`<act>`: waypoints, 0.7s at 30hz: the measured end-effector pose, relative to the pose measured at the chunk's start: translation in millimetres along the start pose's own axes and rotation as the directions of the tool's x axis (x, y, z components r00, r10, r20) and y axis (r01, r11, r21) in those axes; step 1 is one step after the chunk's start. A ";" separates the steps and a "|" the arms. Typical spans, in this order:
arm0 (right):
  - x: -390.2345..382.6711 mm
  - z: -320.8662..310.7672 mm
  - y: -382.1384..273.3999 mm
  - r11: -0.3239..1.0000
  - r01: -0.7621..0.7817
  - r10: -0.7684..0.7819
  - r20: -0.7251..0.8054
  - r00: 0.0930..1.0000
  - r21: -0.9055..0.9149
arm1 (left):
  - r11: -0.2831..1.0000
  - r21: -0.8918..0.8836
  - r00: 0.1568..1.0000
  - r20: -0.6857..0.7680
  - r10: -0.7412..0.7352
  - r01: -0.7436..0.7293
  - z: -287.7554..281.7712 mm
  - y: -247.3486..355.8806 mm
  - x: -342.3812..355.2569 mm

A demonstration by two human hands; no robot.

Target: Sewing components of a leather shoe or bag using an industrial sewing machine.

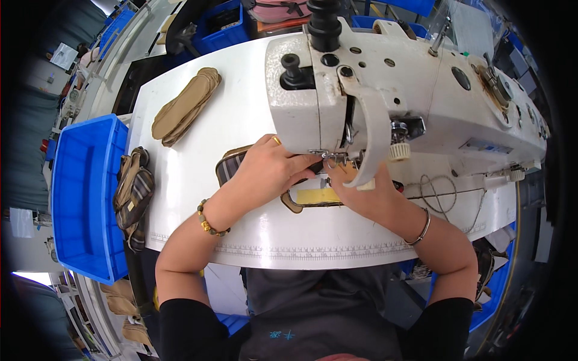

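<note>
Beneath the needle area of a white sewing machine (295, 102), my two hands meet over a striped brown-and-dark fabric shoe piece (227, 166). My left hand (268, 168) pinches it with its fingers close together, the index finger pointing to the presser foot (331, 156). From the other side my right hand (364, 191) grips the same work near the needle; the machine's curved guard hides some of its fingers. A tan sole-shaped edge (291, 203) sticks out below, beside a yellow strip (317, 196) on the machine bed.
A stack of tan insoles (186, 107) lies on the white table (241, 63). At the left edge, striped fabric shoe pieces (133, 195) hang beside a blue bin (87, 198). A loose cord (442, 195) lies right of my right hand. Along the front edge runs a printed ruler (313, 251).
</note>
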State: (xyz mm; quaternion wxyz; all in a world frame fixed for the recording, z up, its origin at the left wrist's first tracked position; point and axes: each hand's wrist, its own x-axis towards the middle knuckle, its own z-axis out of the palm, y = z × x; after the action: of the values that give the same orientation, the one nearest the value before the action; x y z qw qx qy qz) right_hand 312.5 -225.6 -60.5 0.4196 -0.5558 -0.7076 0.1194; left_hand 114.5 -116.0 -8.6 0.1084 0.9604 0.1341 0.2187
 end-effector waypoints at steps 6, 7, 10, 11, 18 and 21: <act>1.7 3.9 3.8 0.998 -0.061 0.060 -0.042 0.997 -0.024 | 0.999 0.039 1.000 -0.009 -0.029 0.029 8.0 -6.6 2.3; 2.3 3.6 4.4 0.998 -0.060 0.059 -0.039 0.997 -0.022 | 0.999 0.052 0.999 -0.040 -0.012 0.015 8.9 -6.4 2.7; 3.9 -2.6 3.6 0.992 0.040 -0.043 -0.024 0.999 -0.123 | 0.998 0.004 0.994 -0.090 -0.056 0.057 9.8 -5.5 2.2; 4.1 -6.7 0.6 0.989 0.044 -0.042 0.015 0.999 -0.143 | 0.998 0.006 0.994 -0.090 -0.056 0.057 10.6 -7.2 1.0; -7.6 -8.9 -8.0 0.810 0.375 -0.337 0.165 0.927 -0.451 | 0.991 -0.116 0.992 -0.098 -0.077 0.065 20.1 -13.4 -2.5; -10.3 -10.7 -12.7 0.814 0.379 -0.314 0.216 0.925 -0.441 | 0.976 -0.172 0.987 -0.063 -0.147 0.134 17.9 -12.1 -0.1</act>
State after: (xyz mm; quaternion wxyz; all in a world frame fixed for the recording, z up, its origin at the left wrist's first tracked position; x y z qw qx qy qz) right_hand 311.9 -242.4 -50.6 0.2374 -0.4936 -0.8307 -0.0993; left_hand 119.9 -107.3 -27.7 0.1990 0.9271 0.1869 0.2570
